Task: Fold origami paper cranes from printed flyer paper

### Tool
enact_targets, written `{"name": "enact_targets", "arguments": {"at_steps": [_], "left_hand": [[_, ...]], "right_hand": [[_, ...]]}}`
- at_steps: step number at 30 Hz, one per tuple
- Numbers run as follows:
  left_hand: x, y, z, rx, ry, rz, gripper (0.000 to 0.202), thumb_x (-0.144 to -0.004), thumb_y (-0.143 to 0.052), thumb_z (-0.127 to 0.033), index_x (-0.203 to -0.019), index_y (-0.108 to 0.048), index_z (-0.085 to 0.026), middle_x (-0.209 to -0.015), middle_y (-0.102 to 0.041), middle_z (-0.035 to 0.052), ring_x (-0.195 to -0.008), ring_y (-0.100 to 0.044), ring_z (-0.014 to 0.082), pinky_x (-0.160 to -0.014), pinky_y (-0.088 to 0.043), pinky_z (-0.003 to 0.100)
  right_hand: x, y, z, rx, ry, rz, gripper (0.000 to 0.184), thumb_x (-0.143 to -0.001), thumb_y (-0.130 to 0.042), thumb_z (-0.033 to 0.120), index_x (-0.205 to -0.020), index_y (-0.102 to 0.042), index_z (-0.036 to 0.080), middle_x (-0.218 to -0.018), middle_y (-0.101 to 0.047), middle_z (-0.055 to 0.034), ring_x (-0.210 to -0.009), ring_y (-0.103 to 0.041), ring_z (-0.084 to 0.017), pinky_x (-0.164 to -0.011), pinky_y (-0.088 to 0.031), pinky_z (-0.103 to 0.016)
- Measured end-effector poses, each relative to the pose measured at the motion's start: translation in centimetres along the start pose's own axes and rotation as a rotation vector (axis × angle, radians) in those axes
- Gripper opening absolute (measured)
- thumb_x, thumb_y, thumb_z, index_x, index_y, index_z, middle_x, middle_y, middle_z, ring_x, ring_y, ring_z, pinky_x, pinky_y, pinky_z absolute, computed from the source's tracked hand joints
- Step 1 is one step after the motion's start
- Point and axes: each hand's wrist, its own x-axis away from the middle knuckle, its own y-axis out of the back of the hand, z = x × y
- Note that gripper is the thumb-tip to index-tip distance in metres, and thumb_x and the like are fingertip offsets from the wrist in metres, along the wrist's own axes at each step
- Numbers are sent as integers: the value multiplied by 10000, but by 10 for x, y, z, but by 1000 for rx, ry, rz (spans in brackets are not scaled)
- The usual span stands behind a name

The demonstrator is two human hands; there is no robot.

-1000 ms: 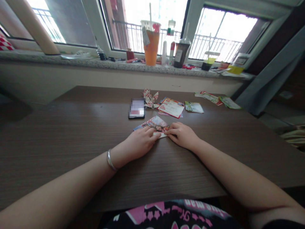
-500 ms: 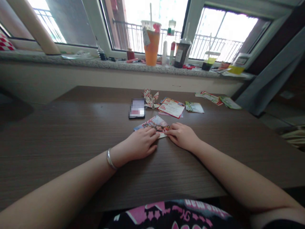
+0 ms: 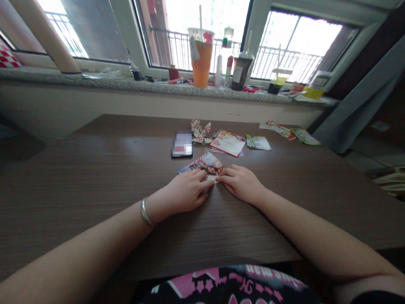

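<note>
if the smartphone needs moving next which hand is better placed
Probably the left hand: it rests just nearside of the smartphone, while the right hand sits farther off to the right. Both hands are on the printed paper, though.

Reads as a home, can't tell which room — dark wood-grain table (image 3: 95,177) under the fingers (image 3: 199,174), speckled windowsill (image 3: 155,87) beyond them crowded with drink cups (image 3: 201,65) and small bottles (image 3: 218,71), balcony-style railing (image 3: 294,63) outside past those — phone (image 3: 182,145) just ahead of the fingers, grey curtain (image 3: 360,93) far off to their right
</note>
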Motion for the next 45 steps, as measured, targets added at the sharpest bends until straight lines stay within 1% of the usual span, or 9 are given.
{"name": "enact_targets", "arguments": {"at_steps": [3, 5, 8, 11, 17, 24, 31, 40, 45], "left_hand": [[0, 1, 0, 22, 7, 3, 425, -895, -505, -286, -1312, -502, -204, -1157, -572, 119, -1091, -548, 260, -944, -465, 403], [0, 1, 0, 38, 4, 6, 407, -892, -512, -286, -1291, -521, -209, -1164, -572, 119, -1097, -547, 260, -945, -466, 402], [1, 1, 1, 43, 2, 14, 377, -887, -516, -294, -1250, -551, -200, -1168, -571, 123, -1096, -549, 265, -947, -467, 406], [1, 2, 3, 43, 2, 29, 385, -890, -509, -295, -1263, -541, -203, -1182, -566, 120, -1101, -551, 262, -953, -464, 404], [3, 5, 4, 43, -5, 55, 386, -883, -517, -282, -1264, -537, -224, -1164, -567, 101, -1062, -568, 246, -946, -465, 384], [0, 4, -1, -27, 13, 21, 332, -895, -493, -264, -1215, -564, -214, -1119, -581, 109, -1008, -579, 248, -893, -485, 387], [0, 3, 0, -40, 5, 16, 284, -894, -489, -260, -1156, -588, -212, -1096, -587, 106, -995, -577, 248, -888, -488, 390], [2, 1, 0, -21, 7, 1, 291, -883, -508, -247, -1154, -604, -210, -1143, -581, 118, -1039, -575, 252, -890, -493, 393], [2, 3, -1, -15, 14, 0, 283, -886, -505, -243, -1147, -610, -211, -1139, -583, 115, -1036, -574, 254, -884, -493, 395]], "right_hand": [[0, 0, 1, -22, 52, -6, 269, -958, -450, 229, -1116, -666, 208, -1065, -694, -67, -975, -568, -209, -863, -462, -331], [0, 1, 1, -30, 70, 0, 275, -965, -427, 228, -1083, -673, 197, -1052, -700, -67, -960, -577, -206, -853, -470, -326], [1, 0, 0, -42, 66, 13, 282, -968, -415, 230, -1045, -683, 190, -1037, -707, -66, -946, -595, -198, -838, -478, -314], [3, -2, -1, -52, 50, 27, 262, -958, -441, 233, -1039, -688, 195, -1033, -709, -69, -962, -606, -192, -849, -475, -304], [3, -2, -2, -66, 48, 22, 268, -952, -451, 226, -1112, -666, 224, -1051, -708, -60, -971, -608, -188, -845, -471, -303], [-1, 5, 3, 27, 82, 55, 263, -944, -480, 247, -1146, -647, 222, -1066, -690, -78, -960, -596, -205, -795, -465, -319], [-2, 9, 4, 63, 78, 87, 271, -950, -477, 249, -1181, -618, 238, -1194, -658, -64, -1106, -561, -217, -798, -465, -313], [1, 14, -4, 54, -7, 108, 254, -909, -515, 218, -1096, -681, 261, -1194, -674, -42, -964, -625, -193, -759, -464, -296], [3, 17, -11, 74, -11, 153, 218, -913, -499, 223, -987, -704, 237, -1108, -710, -28, -897, -637, -184, -709, -450, -280]]}}
